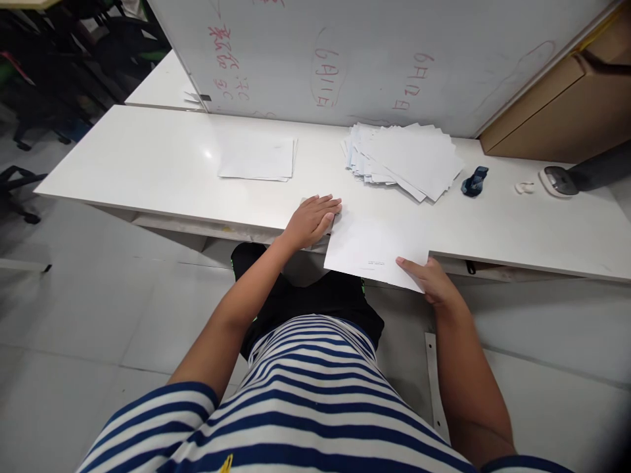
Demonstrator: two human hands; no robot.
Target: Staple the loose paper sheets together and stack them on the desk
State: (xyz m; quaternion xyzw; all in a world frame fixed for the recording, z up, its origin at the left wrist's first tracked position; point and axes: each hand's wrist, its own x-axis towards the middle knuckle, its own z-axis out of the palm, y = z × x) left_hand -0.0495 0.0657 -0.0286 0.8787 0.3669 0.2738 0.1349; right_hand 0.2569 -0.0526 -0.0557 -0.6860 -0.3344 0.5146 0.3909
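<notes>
A single head-worn camera is looking out from above the wearer's chest, facing forward and steeply down. The striped shirt [315,401] is filling the bottom of the view from close up, while the left hand [314,220] and right hand [434,281] are showing near the centre, a little farther off. The desk [148,161] is crossing the middle, the whiteboard [276,72] is standing beyond it, and the wide field is taking in floor [83,282] at the left.

White paper sheet [375,240], small print [378,263] near one edge, askew, overhanging the desk's front edge [532,264].
</notes>
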